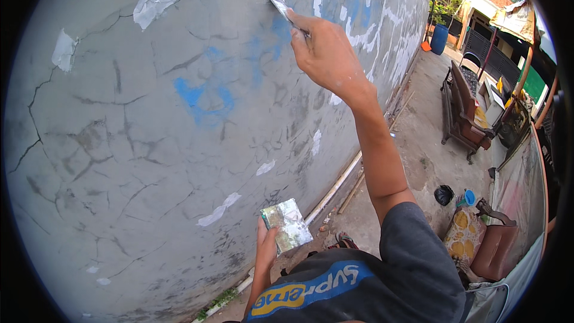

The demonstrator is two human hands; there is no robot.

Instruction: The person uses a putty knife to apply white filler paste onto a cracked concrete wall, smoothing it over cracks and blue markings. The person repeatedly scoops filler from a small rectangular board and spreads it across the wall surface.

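My right hand (pixel 330 54) is raised and wrapped round the handle of a putty knife (pixel 278 6), whose whitish blade is at the grey wall (pixel 161 173). Whether the edge touches the surface I cannot tell. Lower down, my left hand (pixel 266 244) grips a square, putty-smeared board (pixel 289 227) by its left side. Cracks run across the wall, and a blue paint mark (pixel 206 98) lies left of my right arm. White putty patches show in several places, among them a large one (pixel 153 3) at the upper left and a thin one (pixel 219 210) near the board.
A whitish pipe (pixel 335 187) runs along the wall's foot. Over on the right are a brown wooden-framed seat (pixel 465 107), a black bag (pixel 443 194) and a reddish-brown chair (pixel 495 251). Farther back stands a blue barrel (pixel 439 39).
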